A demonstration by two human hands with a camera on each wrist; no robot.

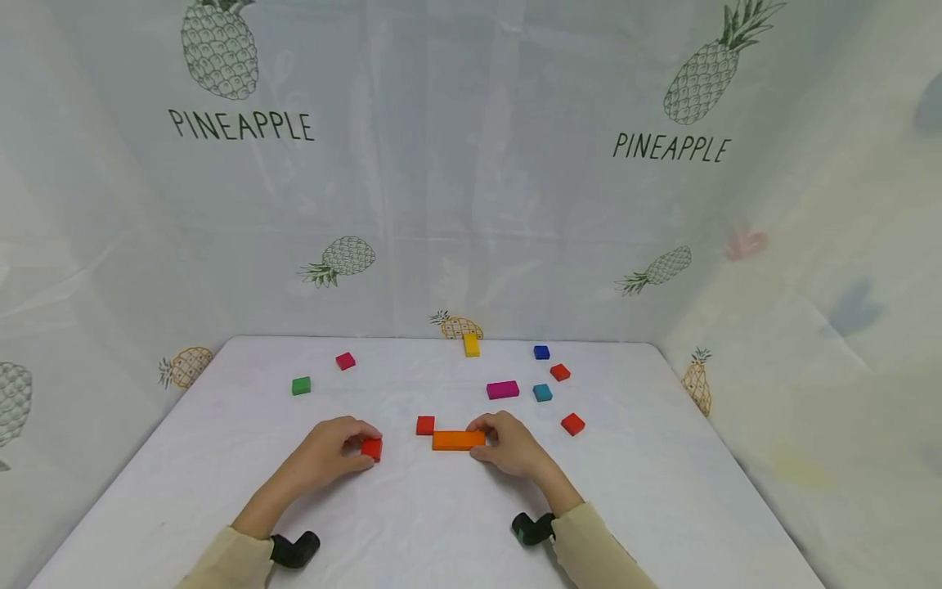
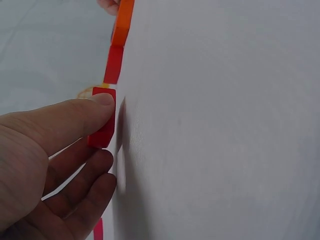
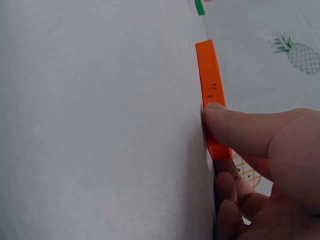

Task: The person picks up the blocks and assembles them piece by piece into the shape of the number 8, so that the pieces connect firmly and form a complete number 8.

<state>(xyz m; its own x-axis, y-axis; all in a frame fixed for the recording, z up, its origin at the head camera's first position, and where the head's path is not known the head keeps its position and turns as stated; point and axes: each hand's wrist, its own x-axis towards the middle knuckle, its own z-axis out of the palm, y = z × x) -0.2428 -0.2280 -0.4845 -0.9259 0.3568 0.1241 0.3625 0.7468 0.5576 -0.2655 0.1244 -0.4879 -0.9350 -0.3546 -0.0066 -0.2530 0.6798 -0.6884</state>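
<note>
My left hand (image 1: 333,448) pinches a red block (image 1: 372,449) between thumb and fingers, left of the table's middle. In the left wrist view the thumb lies over the near face of that red block (image 2: 104,131). My right hand (image 1: 509,445) grips the right end of a long orange block (image 1: 455,441). The right wrist view shows the thumb against the side of the orange block (image 3: 209,65), its left end sticking out. Another red block (image 1: 425,425) sits at the orange block's upper left corner; whether they touch I cannot tell.
Farther back lie a green block (image 1: 301,385), a crimson block (image 1: 345,361), a yellow block (image 1: 471,345), a magenta block (image 1: 503,390), a teal block (image 1: 542,393) and a blue block (image 1: 541,352). Red blocks (image 1: 572,424) lie at right. A pineapple-print curtain (image 1: 456,180) stands behind the white table (image 1: 412,523).
</note>
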